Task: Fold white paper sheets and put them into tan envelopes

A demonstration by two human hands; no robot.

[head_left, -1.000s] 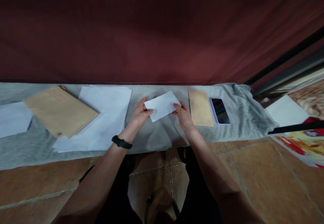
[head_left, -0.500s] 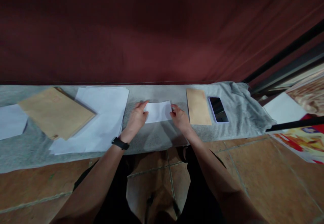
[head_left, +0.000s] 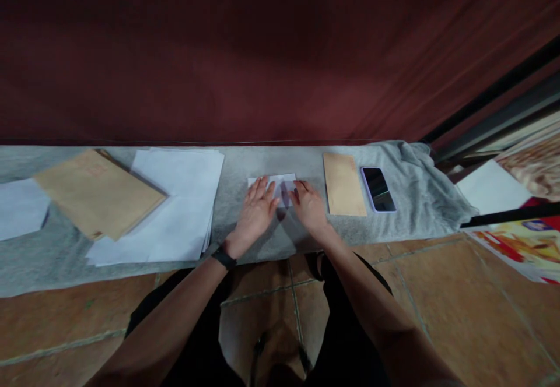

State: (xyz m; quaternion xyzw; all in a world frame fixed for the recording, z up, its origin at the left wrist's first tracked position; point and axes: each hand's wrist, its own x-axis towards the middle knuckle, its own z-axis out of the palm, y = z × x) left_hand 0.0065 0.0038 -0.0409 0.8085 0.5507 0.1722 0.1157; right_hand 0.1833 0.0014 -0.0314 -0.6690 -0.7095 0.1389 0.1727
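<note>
A small folded white paper [head_left: 282, 180] lies flat on the grey cloth [head_left: 262, 159] in front of me. My left hand [head_left: 256, 212] rests flat on it with fingers stretched out. My right hand [head_left: 308, 206] lies beside it, fingers flat on the paper's right part. Most of the paper is hidden under both hands. A black band sits on my left wrist.
A small brown envelope [head_left: 343, 184] and a phone [head_left: 378, 189] lie to the right. A stack of white sheets [head_left: 175, 206] and a large brown envelope [head_left: 98, 192] lie to the left. Another white sheet [head_left: 20, 207] is at far left. Tiled floor lies below.
The paper was held up tilted in both hands, then lowered onto the cloth. Both hands have moved onto it and now lie flat on top.
</note>
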